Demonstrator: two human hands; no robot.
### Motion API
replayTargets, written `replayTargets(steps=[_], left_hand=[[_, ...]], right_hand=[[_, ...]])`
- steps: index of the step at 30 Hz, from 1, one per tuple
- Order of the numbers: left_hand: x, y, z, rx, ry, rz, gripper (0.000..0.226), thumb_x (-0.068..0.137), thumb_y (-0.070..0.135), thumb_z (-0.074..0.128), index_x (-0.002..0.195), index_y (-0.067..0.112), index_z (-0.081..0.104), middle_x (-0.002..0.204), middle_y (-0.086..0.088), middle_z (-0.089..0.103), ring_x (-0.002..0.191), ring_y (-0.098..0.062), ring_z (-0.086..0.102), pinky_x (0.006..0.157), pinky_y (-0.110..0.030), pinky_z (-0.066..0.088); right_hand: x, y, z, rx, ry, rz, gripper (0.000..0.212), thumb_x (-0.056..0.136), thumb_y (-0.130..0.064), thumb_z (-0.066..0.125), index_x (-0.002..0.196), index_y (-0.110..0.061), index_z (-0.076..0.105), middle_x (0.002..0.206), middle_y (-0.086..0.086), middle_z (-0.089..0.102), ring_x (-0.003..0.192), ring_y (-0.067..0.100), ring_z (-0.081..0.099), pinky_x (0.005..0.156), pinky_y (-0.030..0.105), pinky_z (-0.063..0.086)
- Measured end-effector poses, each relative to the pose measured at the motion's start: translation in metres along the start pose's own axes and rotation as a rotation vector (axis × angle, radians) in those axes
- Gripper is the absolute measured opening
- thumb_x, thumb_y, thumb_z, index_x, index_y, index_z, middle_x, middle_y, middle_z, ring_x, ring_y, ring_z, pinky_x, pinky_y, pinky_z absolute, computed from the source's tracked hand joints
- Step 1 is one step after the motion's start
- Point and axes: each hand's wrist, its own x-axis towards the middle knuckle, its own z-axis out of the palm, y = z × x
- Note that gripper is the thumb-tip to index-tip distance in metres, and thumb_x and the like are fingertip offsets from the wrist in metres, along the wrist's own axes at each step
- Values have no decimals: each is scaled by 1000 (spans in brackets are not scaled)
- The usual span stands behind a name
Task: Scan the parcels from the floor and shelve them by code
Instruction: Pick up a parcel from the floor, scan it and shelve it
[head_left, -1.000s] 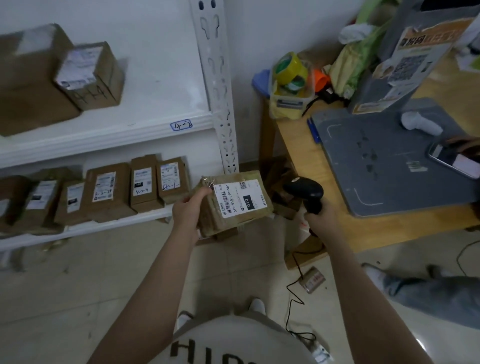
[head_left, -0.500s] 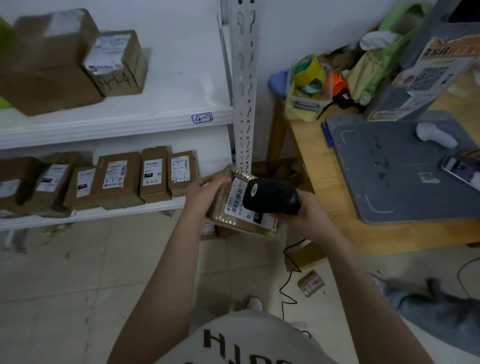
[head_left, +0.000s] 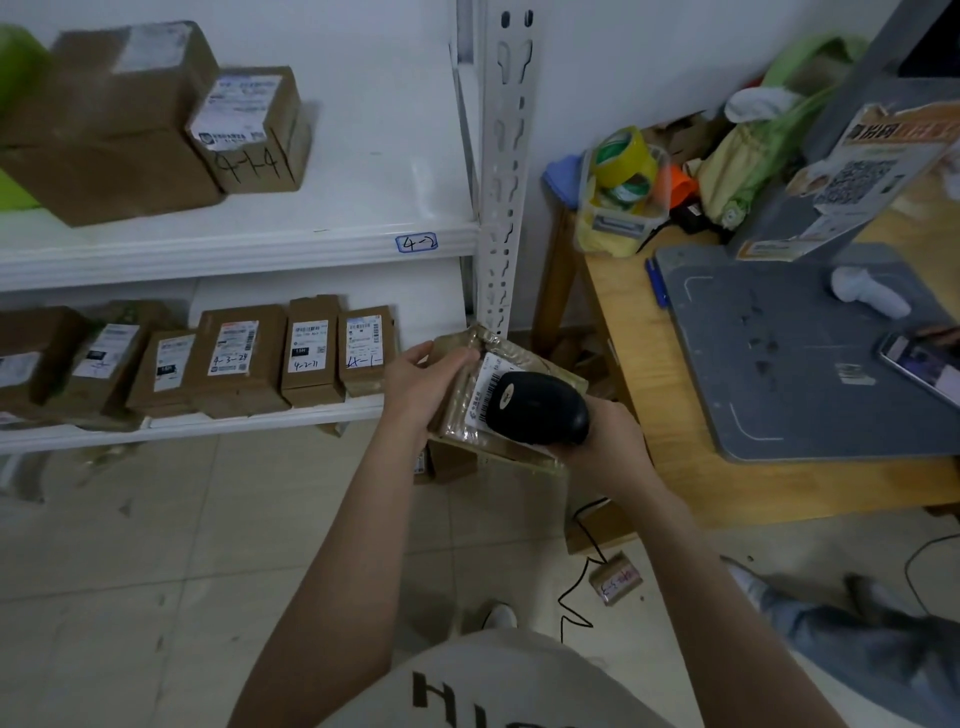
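In front of the lower shelf, the left hand grips a padded parcel by its near edge, while the right hand holds the scanner just over its label. This looks like the scanning step. The next move likely calls for reading the code, then setting the parcel beside the matching boxes.
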Motion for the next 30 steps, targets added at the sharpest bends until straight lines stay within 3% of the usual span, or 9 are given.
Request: replayTargets(steps=[7,18,21,25,28,30], left_hand=[[-1,-2,1,15,3,12,80,78,27,83,147,17,44,120,-7,64,93,-21,68,75,-35,57],[-1,-7,4,-11,48,15,85,72,28,88,146,15,47,123,-7,65,100,-24,70,92,-45,58],[-3,-9,12,-12,107,48,68,70,30,89,130,20,56,114,-1,68,100,-21,70,93,-44,58],[-7,-13,27,-2,171,105,78,52,47,89,122,24,63,111,6,69,101,-18,69,92,-43,58],[-6,-17,38,-15,202,142,36,68,34,89,91,36,61,100,11,67,98,-15,68,84,-35,57],[-6,-19,45,4,197,177,33,74,28,87,86,37,58,96,13,65,95,-14,67,78,-31,56]], right_hand=[[-1,-3,1,-60,32,11,19,86,-20,73,85,-27,56,75,-10,62,75,13,65,68,27,51],[-1,9,4,26,34,62,16,87,-20,72,87,-26,58,73,-15,58,74,8,61,70,27,51],[-2,28,2,156,133,124,17,85,-17,73,87,-27,59,77,-11,64,75,8,65,68,28,53],[-4,72,-4,328,328,283,13,85,-14,70,89,-21,59,76,-7,63,72,9,62,61,27,46],[0,112,-8,297,405,391,11,86,-8,66,92,-14,58,72,-4,60,67,13,60,59,27,41],[3,135,-11,251,408,529,17,84,-4,64,99,-10,57,75,1,58,72,22,60,61,29,42]])
